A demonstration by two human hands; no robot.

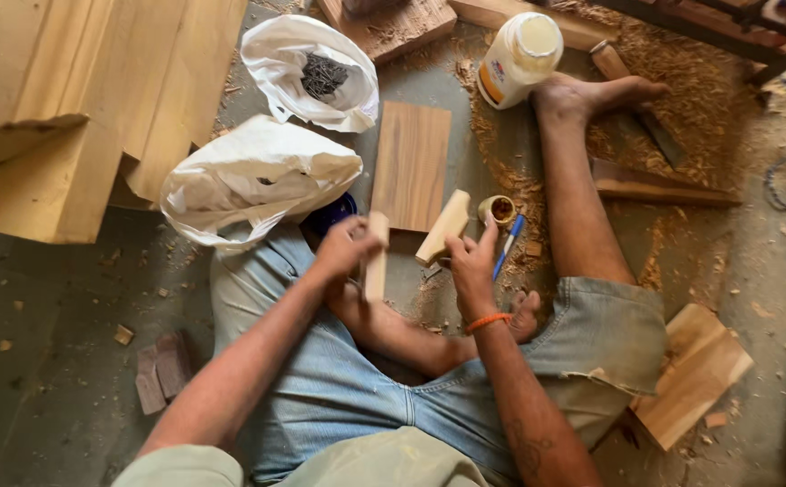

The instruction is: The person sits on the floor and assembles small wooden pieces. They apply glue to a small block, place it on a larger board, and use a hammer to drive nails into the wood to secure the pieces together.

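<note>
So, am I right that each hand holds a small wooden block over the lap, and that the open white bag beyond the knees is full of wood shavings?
Not quite: in the head view the open white bag holds dark nails, not wood shavings. The rest stands: the left hand grips one small wooden block and the right hand another, over the lap.

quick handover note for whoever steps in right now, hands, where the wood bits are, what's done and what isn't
Left hand: gripping a short wooden stick, held upright over the lap.
Right hand: holding a second wooden block, tilted, beside a blue pen.
Nearby on the floor: flat board, small open tin, white glue bottle, open bag of nails.
Done: the two pieces are picked up.
Left: they are apart, not yet joined; no glue or nail visible on them.
</note>
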